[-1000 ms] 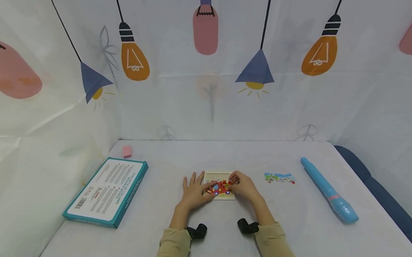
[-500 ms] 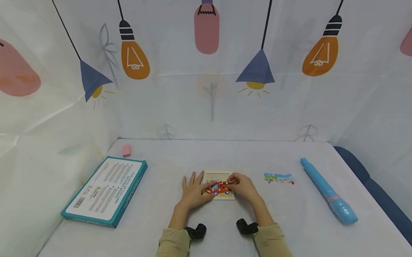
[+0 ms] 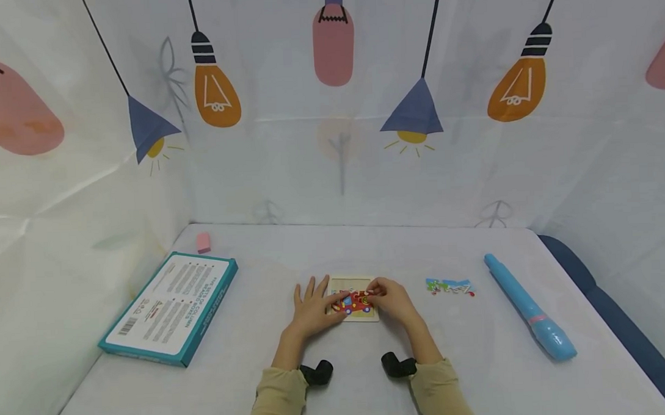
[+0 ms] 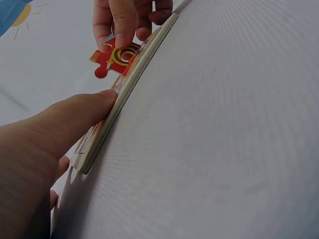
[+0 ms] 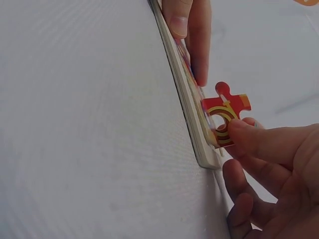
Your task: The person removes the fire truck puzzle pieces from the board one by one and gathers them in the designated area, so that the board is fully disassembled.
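Note:
A shallow wooden puzzle tray (image 3: 353,282) lies mid-table, its lower part filled with a picture of a red vehicle (image 3: 347,303). My right hand (image 3: 393,298) pinches a red jigsaw piece (image 5: 219,107) with yellow rings between thumb and index finger. The right wrist view has that piece tilted up at the tray's right end, its lower edge right at the picture. My left hand (image 3: 313,311) lies over the tray's left side with fingers spread, thumb and index finger resting on the picture. From the left wrist, the left thumb (image 4: 82,112) shows along the tray's near rim.
Several joined or overlapping blue-and-green puzzle pieces (image 3: 451,286) lie right of the tray. Farther right is a long light-blue wand-shaped object (image 3: 531,307). A teal-edged box (image 3: 171,311) and a pink block (image 3: 203,242) lie at the left. White printed cloth hangs behind the table.
My right hand has shifted slightly left, and the red jigsaw piece has turned a little at the tray's right side. My left hand stays in place.

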`<act>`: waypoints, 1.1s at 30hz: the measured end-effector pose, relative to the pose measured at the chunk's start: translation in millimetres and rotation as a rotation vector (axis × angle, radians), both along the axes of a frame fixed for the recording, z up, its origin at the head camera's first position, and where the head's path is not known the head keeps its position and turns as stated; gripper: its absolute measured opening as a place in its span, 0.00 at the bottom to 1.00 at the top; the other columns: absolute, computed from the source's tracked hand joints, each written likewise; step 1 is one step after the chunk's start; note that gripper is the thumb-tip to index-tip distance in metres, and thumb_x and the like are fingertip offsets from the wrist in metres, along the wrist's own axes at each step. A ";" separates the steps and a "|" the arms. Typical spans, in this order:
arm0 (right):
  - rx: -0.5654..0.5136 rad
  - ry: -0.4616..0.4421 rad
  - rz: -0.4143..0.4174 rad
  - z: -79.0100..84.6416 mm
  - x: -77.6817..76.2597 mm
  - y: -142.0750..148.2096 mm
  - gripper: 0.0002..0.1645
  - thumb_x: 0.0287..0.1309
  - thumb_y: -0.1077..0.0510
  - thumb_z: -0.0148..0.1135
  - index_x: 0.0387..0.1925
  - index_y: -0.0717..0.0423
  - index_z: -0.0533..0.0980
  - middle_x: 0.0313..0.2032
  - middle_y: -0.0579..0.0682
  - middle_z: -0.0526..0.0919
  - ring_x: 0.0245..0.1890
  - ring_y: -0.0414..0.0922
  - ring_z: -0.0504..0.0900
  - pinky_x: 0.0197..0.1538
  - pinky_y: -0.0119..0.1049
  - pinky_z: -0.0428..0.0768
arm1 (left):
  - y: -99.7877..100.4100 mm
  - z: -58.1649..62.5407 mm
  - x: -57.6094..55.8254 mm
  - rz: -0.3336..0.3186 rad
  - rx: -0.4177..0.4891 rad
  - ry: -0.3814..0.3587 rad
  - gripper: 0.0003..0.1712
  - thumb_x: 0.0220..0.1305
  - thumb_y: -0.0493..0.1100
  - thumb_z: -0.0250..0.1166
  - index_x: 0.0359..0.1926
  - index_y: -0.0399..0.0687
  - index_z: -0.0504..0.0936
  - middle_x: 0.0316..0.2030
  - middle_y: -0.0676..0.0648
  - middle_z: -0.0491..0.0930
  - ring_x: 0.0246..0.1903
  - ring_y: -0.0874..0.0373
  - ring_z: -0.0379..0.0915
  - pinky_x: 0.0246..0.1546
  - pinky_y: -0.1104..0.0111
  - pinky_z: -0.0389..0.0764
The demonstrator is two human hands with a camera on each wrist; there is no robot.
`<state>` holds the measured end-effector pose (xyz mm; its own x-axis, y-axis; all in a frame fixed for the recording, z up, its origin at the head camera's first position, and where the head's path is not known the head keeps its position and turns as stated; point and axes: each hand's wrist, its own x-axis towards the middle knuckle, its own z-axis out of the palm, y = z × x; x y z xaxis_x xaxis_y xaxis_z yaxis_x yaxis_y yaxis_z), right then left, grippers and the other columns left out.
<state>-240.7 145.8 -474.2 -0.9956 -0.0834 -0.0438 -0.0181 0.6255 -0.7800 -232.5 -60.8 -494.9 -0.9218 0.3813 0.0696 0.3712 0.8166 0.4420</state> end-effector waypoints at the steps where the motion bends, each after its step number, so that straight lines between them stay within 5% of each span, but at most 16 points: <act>1: -0.005 0.003 -0.001 0.5 -0.2 0.1 0.05 0.52 0.64 0.64 0.32 0.58 0.77 0.29 0.49 0.79 0.32 0.43 0.76 0.34 0.36 0.74 | 0.1 0.3 -0.2 0.001 -0.002 0.001 0.29 0.56 0.63 0.60 0.59 0.65 0.74 0.69 0.42 0.53 0.68 0.37 0.39 0.61 0.38 0.34; 18: -0.091 -0.009 -0.141 5.8 -2.0 12.6 0.10 0.56 0.65 0.59 0.40 0.64 0.75 0.34 0.56 0.79 0.34 0.47 0.76 0.32 0.34 0.75 | 0.5 -2.9 -1.5 0.011 0.003 0.003 0.28 0.56 0.61 0.61 0.58 0.65 0.75 0.69 0.42 0.53 0.68 0.38 0.39 0.62 0.39 0.34; 25: -0.174 -0.020 -0.173 14.1 1.3 43.7 0.13 0.59 0.66 0.55 0.46 0.65 0.73 0.38 0.61 0.78 0.33 0.48 0.81 0.33 0.36 0.78 | 1.8 -1.0 -1.0 0.005 0.012 -0.007 0.28 0.55 0.61 0.61 0.58 0.65 0.75 0.69 0.42 0.53 0.69 0.38 0.39 0.61 0.38 0.34; 33: -0.152 -0.085 -0.242 21.9 13.5 89.7 0.19 0.58 0.65 0.56 0.51 0.66 0.69 0.43 0.63 0.75 0.35 0.46 0.81 0.36 0.36 0.77 | 1.4 0.5 0.1 0.017 -0.006 -0.006 0.29 0.55 0.62 0.61 0.58 0.66 0.75 0.69 0.43 0.53 0.69 0.38 0.39 0.62 0.39 0.34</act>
